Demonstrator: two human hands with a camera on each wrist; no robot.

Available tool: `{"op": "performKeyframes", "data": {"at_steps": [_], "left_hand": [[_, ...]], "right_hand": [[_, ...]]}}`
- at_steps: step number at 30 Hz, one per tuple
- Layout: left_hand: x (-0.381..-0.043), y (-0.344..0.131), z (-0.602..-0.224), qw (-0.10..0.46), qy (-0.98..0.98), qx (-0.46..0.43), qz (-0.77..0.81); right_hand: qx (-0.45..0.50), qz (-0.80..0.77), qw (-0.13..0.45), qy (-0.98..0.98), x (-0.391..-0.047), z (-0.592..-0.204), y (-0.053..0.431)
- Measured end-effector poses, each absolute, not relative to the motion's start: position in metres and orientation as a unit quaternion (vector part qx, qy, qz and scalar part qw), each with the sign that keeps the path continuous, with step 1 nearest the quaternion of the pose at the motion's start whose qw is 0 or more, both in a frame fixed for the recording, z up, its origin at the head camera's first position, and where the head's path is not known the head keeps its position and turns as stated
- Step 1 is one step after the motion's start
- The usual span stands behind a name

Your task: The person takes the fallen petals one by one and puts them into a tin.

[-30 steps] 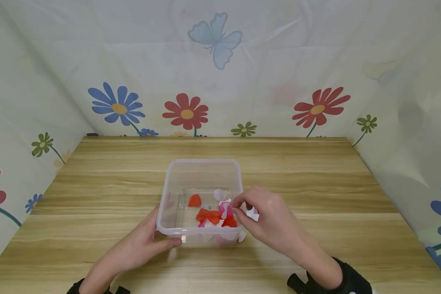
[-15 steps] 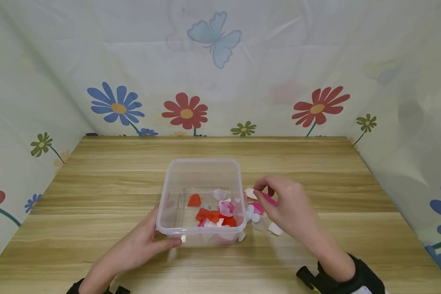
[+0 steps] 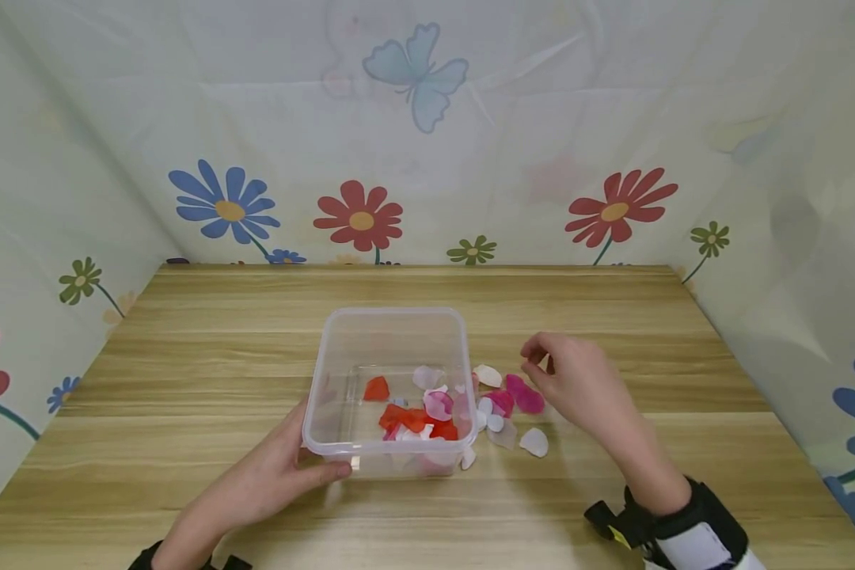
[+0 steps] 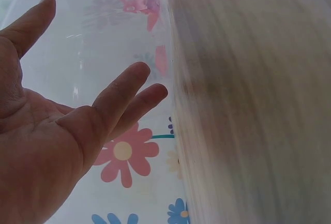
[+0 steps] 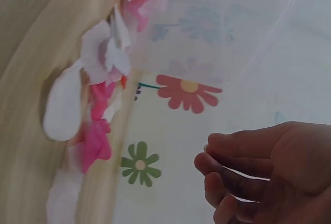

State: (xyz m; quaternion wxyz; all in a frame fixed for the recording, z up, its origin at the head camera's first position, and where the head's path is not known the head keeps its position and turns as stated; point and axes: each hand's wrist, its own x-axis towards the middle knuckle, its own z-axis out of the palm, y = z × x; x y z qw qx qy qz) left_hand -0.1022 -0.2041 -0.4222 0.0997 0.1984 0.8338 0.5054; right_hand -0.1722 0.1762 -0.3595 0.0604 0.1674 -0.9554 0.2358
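A clear square plastic box (image 3: 388, 447) stands on the table with red, pink and white petals (image 3: 413, 419) inside, mostly toward its front right. My left hand (image 3: 278, 467) rests at the box's left front corner, thumb along the front; in the left wrist view its fingers are spread and fairly straight beside the clear wall. Loose petals (image 3: 499, 402), white and deep pink, lie just outside the box's right wall. My right hand (image 3: 584, 384) hovers right of them, fingers loosely bent, thumb and forefinger tips close together in the right wrist view; no petal shows between them.
The wood-grain table (image 3: 221, 340) is enclosed at the back and sides by a white cloth (image 3: 527, 119) printed with flowers and a butterfly. A single white petal (image 3: 534, 442) lies nearer the front, apart from the loose cluster.
My right hand has moved right, from the box's right edge to beyond the loose petals, uncovering them. A pink petal beside its fingertips earlier now lies in the box. The left hand stays put.
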Motion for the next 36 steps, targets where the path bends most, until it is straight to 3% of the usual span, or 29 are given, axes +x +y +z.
{"op": "performKeyframes", "data": {"at_steps": [9, 17, 36], "left_hand": [[-0.102, -0.205, -0.421, 0.109, 0.834, 0.193, 0.505], [-0.102, -0.205, -0.421, 0.108, 0.835, 0.194, 0.504], [-0.103, -0.205, -0.421, 0.109, 0.832, 0.192, 0.509]], "right_hand": [[0.155, 0.202, -0.039, -0.966, -0.192, -0.383, 0.184], [0.15, 0.176, -0.084, -0.969, -0.2, -0.396, 0.183], [0.154, 0.193, -0.063, -0.967, -0.202, -0.401, 0.184]]}}
